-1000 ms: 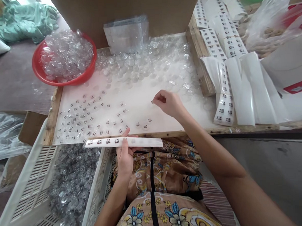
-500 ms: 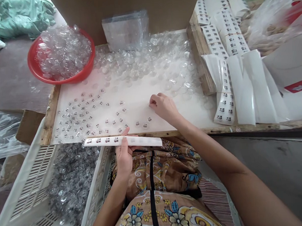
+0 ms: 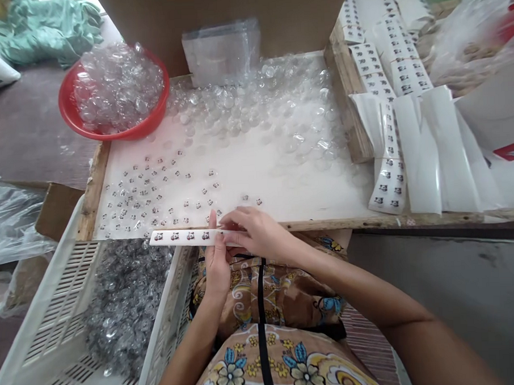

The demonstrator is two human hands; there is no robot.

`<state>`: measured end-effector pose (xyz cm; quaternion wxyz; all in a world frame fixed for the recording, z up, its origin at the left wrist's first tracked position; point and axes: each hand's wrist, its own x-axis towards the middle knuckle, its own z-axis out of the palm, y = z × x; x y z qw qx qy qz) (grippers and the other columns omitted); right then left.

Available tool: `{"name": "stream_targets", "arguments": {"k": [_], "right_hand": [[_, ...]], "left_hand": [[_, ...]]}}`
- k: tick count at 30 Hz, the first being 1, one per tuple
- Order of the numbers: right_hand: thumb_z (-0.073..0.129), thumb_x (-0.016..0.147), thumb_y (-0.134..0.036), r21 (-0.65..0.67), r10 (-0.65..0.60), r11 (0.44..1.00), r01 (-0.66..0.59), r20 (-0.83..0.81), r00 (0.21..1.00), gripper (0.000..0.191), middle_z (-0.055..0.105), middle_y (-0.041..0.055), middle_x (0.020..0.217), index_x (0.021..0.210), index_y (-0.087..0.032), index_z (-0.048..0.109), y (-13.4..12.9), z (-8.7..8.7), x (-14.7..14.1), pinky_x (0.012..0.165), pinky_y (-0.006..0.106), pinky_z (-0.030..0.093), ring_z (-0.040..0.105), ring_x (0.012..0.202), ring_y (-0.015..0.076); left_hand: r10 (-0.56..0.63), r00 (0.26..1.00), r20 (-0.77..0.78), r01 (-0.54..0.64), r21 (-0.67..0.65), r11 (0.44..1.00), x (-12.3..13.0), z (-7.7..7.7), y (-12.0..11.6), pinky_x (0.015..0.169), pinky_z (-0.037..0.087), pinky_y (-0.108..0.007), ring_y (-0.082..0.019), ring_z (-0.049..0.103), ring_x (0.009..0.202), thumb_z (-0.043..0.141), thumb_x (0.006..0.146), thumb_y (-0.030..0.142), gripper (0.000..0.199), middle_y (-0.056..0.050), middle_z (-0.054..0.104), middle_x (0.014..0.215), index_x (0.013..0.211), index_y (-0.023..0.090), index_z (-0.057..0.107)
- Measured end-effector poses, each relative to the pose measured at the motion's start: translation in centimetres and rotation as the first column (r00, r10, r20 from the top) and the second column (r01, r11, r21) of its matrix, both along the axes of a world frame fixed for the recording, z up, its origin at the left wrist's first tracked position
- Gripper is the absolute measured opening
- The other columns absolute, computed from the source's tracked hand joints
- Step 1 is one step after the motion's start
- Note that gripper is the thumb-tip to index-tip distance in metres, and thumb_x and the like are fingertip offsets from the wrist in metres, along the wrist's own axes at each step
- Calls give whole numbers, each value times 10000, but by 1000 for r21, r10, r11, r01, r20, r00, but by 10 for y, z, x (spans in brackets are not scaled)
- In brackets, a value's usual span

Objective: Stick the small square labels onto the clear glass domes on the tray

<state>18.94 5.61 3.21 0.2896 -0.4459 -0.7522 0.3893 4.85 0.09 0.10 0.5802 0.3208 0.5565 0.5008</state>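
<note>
My left hand [image 3: 218,268] grips a white strip of panda stickers [image 3: 182,236] at the table's front edge, thumb on top and fingers underneath. Several printed pandas show on the part left of the thumb. My right hand [image 3: 256,232] reaches over the strip's right part, its thumb and index finger closing on it beside my left thumb. Whether a sticker is lifted between those fingertips is hidden. Just beyond, small clear domes with panda stickers [image 3: 141,192] lie scattered on the white tabletop [image 3: 255,158]. Plain clear domes [image 3: 231,105] are heaped toward the back.
A red basin [image 3: 73,121] heaped with clear domes stands at the back left. Below the table's left edge, a white plastic crate [image 3: 53,315] holds many stickered domes. More sticker strips [image 3: 388,170] hang at the right, beyond a wooden rail [image 3: 351,109]. A cardboard panel [image 3: 227,6] rises behind.
My right hand has come from above the tabletop down and left to the sticker strip. The left hand keeps hold of the strip. The whole view has shifted slightly.
</note>
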Motion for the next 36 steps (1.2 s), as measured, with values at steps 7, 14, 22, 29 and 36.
{"name": "stream_targets", "arguments": {"k": [7, 14, 22, 29, 36], "right_hand": [[550, 939, -172, -77, -6, 997, -4, -125, 992, 121, 717, 25, 974, 1010, -220, 635, -9, -4, 4, 754, 277, 477, 634, 839, 142], [520, 952, -222, 101, -129, 984, 149, -178, 976, 140, 662, 81, 965, 866, -209, 630, -13, -7, 8, 767, 319, 503, 607, 903, 182], [638, 810, -318, -69, -674, 733, 676, 52, 737, 134, 598, 3, 664, 755, -202, 602, 31, -32, 112, 598, 285, 392, 493, 602, 136], [612, 762, -311, -52, -661, 723, 689, 238, 711, 114, 604, 6, 651, 711, -209, 603, 35, -46, 125, 592, 275, 348, 495, 602, 145], [573, 796, -199, 85, -607, 781, 619, 336, 720, 69, 641, 65, 834, 782, -200, 641, 30, -46, 108, 676, 301, 397, 564, 700, 179]], "left_hand": [[26, 990, 141, -27, 4, 1000, -5, 1, 3, 807, 590, -347, -229, 715, 945, 607, 908, 511, 520, -86, 732, 1129, 1365, 265, 600], [52, 983, 177, -45, -43, 998, -5, -1, 9, 743, 602, -308, -192, 717, 825, 673, 869, 482, 427, -78, 754, 972, 1184, 197, 721], [52, 985, 162, -39, -80, 996, -6, 0, 6, 686, 606, -282, -198, 715, 819, 705, 837, 488, 442, -94, 757, 965, 1150, 178, 741], [42, 986, 161, -30, -76, 997, -5, 2, 8, 662, 608, -278, -194, 707, 801, 729, 809, 498, 464, -91, 756, 944, 1137, 170, 746], [30, 988, 153, -19, -73, 997, -5, 2, 6, 659, 607, -287, -196, 708, 784, 708, 829, 493, 457, -101, 759, 952, 1146, 166, 741]]}}
